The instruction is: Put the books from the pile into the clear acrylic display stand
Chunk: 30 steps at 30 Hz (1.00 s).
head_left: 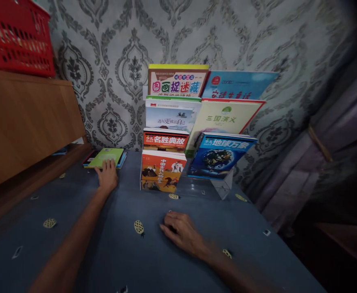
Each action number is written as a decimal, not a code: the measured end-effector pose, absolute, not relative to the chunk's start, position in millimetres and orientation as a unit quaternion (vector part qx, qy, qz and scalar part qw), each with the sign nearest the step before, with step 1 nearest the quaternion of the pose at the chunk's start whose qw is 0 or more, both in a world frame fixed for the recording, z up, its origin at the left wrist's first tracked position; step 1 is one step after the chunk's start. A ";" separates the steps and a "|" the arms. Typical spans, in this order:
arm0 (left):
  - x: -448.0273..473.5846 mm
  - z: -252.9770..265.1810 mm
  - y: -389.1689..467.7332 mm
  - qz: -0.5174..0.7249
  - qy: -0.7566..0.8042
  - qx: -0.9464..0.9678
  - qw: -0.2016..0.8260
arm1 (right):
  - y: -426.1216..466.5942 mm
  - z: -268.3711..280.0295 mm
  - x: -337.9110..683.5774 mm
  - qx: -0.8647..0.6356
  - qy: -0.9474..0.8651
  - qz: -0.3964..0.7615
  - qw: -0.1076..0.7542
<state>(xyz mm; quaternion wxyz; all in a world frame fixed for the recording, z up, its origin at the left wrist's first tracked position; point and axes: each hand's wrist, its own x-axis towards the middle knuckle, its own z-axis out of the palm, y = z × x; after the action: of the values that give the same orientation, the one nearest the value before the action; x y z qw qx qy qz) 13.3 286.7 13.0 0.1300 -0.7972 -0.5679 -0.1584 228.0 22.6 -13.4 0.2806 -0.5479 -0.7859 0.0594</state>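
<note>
My left hand [107, 176] reaches to the back left and lies on a green-covered book [109, 154], its fingers stretched over the cover. That book tops a small stack, with blue and dark red edges showing below. My right hand [182, 232] hovers at or just over the blue cloth in front of the book rack; I cannot tell if it touches. Its fingers are loosely bent, a gap shows between thumb and fingers, and nothing is in it. An orange book [163, 173] stands on the rack's lowest tier, beyond my right hand.
A clear stepped rack [222, 187] holds several books, among them a blue Earth-cover book [217, 158] and a pale book [224, 118]. The blue cloth [111, 240] has pineapple prints. At left stand a wooden cabinet [25, 122] and a red basket [16, 40]; a curtain [294, 183] hangs at right.
</note>
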 end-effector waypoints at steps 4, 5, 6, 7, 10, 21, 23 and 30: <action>8.9 18.9 295.5 -0.116 -0.564 -0.806 0.140 | 23.4 -15.1 229.2 -0.550 -0.784 0.065 0.279; 7.7 20.8 296.4 -0.112 -0.558 -0.809 0.146 | 23.7 -15.7 229.4 -0.550 -0.784 0.065 0.279; 6.6 22.7 297.0 -0.108 -0.552 -0.813 0.150 | 24.1 -16.3 229.6 -0.550 -0.784 0.065 0.279; 5.6 24.5 297.2 -0.104 -0.548 -0.816 0.152 | 24.5 -16.8 229.7 -0.550 -0.784 0.065 0.280; 2.3 28.5 296.4 -0.088 -0.536 -0.824 0.159 | 25.3 -17.2 229.8 -0.545 -0.786 0.062 0.284; -6.4 37.4 297.0 -0.061 -0.521 -0.836 0.163 | 24.7 -13.9 229.1 -0.541 -0.785 0.082 0.290; -4.6 41.8 299.0 -0.061 -0.525 -0.834 0.157 | 24.6 -12.9 228.7 -0.542 -0.786 0.079 0.287; -3.6 47.3 281.1 -0.031 -0.529 -0.838 0.132 | 24.3 -10.6 228.4 -0.541 -0.782 0.099 0.294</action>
<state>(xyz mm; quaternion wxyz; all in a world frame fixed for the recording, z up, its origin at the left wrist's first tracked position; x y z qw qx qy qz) -3.6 281.1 47.3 0.1320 -0.8377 -0.5290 -0.0306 228.4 24.3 -10.6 0.2937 -0.5407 -0.7821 0.0989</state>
